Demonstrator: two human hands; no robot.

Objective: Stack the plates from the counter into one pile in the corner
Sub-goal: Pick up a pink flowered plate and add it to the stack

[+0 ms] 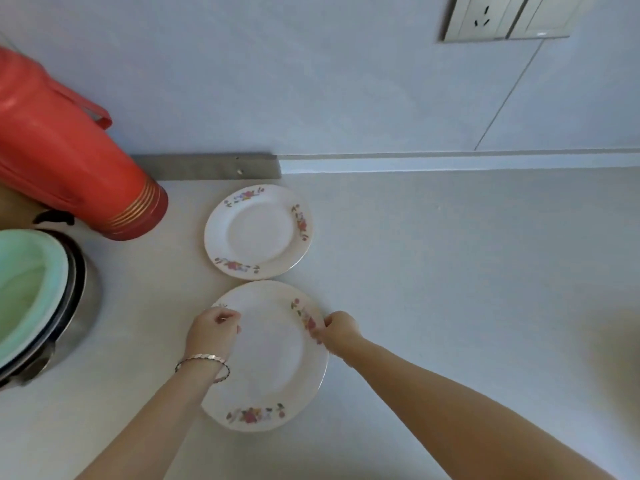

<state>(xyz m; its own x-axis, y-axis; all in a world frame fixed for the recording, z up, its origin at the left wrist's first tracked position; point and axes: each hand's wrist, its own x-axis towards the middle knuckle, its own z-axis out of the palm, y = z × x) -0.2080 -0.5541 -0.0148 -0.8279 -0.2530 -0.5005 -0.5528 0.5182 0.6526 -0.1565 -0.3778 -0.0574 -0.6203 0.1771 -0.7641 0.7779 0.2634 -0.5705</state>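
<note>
Head view. Both hands are closed on one plate, one at each side.

Left hand (213, 329): fingers curl over the left rim of the near plate (273, 358), fingertips lying on the rim's upper face. A thin bracelet (202, 363) sits on that wrist.

Right hand (337, 330): fingers and thumb pinch the right rim, over a flower print. The forearm comes in from the lower right.

Near plate: white, round, thin gilt edge, pink-and-red flower sprays on the rim. One spray is at the near edge, one is under the right hand, and one is partly hidden by the left hand. It lies roughly level. Whether it rests on the desk (450, 271) or is lifted just off it, I cannot tell.

Far plate (258, 230): same pattern with three sprays showing, flat on the desk just beyond the near plate. Their edges meet in the picture, but contact is not certain. It lies near the back wall.

Surface: pale, plain desk. At left stands a red flask (69, 161) with gold bands at its base. In front of it is a metal pot (74, 306) with a pale green top.

Room: a grey metal strip (207, 166) runs along the desk's back edge behind the far plate. Above is a light wall (311, 81) with a socket panel (502, 19) at upper right.
</note>
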